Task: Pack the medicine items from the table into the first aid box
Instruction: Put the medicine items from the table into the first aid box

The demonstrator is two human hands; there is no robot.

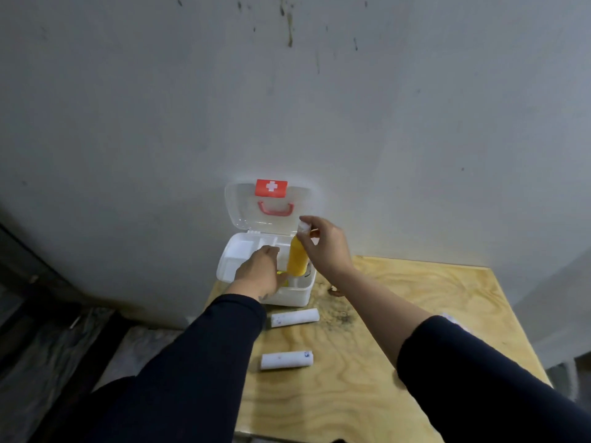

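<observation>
We are partway through the packing. Our right hand pinches the white cap of an upright yellow bottle, fingers pressed around its top, and the bottle's base sits low over the near right part of the open first aid box — whether it already touches the floor of the box we cannot tell. Our left hand reaches into the box beside the bottle, knuckles up; its fingers are hidden inside, so we cannot tell whether it grips anything, though a small yellow-green thing shows just by it. The lid stands up against the wall, and the white tray compartments at the far side look empty. Still left, as we judge it — two white rolls lying on the wooden table in front of the box, apart from each other, and something pale, mostly hidden, behind our right sleeve.
</observation>
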